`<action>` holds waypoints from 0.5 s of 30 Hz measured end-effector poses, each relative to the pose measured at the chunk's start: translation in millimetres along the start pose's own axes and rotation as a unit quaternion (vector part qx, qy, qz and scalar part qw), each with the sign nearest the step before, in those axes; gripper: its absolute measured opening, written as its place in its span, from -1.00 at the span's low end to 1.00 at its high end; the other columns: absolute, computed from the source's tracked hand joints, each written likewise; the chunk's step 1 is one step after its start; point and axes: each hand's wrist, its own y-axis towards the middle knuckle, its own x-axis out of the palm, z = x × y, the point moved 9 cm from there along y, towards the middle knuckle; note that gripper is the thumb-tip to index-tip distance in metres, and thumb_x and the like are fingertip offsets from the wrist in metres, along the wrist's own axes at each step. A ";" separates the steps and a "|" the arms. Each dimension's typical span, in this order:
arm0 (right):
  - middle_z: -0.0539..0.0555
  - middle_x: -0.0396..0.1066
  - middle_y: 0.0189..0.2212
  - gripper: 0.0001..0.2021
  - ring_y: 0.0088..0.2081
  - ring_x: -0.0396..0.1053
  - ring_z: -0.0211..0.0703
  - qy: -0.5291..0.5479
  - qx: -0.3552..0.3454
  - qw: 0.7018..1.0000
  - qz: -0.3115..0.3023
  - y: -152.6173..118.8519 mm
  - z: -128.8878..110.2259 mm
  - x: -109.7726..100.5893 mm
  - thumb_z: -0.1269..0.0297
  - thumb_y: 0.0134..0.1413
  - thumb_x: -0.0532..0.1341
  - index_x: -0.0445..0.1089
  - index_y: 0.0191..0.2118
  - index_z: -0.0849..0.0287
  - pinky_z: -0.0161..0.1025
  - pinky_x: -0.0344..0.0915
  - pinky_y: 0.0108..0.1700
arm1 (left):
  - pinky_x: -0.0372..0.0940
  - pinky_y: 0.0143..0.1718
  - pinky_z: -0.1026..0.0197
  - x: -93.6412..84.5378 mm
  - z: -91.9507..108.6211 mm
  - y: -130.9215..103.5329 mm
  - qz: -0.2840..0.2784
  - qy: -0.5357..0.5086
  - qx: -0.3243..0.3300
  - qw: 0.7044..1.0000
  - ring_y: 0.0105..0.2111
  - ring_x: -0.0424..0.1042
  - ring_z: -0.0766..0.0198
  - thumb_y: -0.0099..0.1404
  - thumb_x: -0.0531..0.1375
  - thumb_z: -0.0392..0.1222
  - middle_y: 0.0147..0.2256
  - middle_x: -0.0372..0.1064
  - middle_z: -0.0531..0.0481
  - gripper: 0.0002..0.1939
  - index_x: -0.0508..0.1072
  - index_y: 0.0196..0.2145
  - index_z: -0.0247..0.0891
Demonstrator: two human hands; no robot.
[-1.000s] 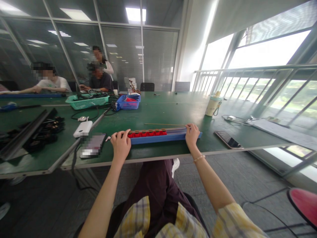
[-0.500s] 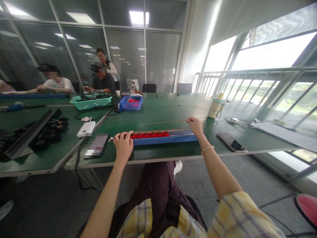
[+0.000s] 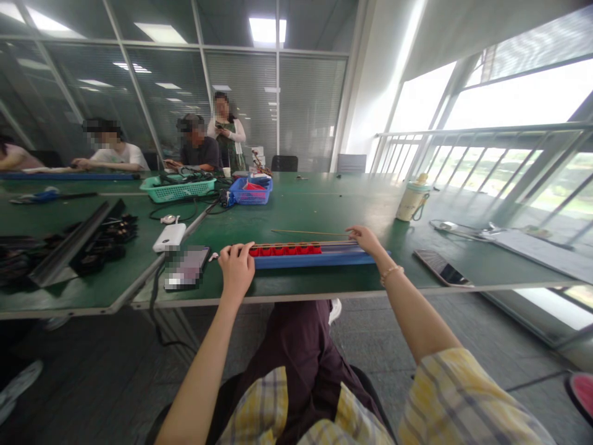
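The blue box [image 3: 317, 260] lies along the surface's [image 3: 296, 216] near edge. The left hand [image 3: 237, 266] covers its left end, so I cannot tell whether it grips; the right hand [image 3: 365, 238] pinches the right tip of a thin stick [image 3: 310, 232] beyond the box, hiding part of the box's right end. Red cups [image 3: 285, 251] fill the left part, contents too small to make out. Toward the far edge, a green basket [image 3: 178, 193] holds dark cables [image 3: 183, 177], a blue basket [image 3: 252, 197] something red.
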 end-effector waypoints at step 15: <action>0.07 0.56 -0.45 -0.71 -0.38 0.43 -0.18 -0.050 0.033 0.997 -0.058 1.4 17.9 14.5 0.49 -0.02 0.14 0.59 -0.26 0.17 -0.31 0.33 -0.26 | 0.11 0.08 -0.09 0.2 0.6 0.8 0.003 -0.004 0.000 1.000 0.04 0.13 -0.07 0.37 0.00 -0.25 -0.04 0.39 -0.18 -0.58 0.49 0.08 -0.14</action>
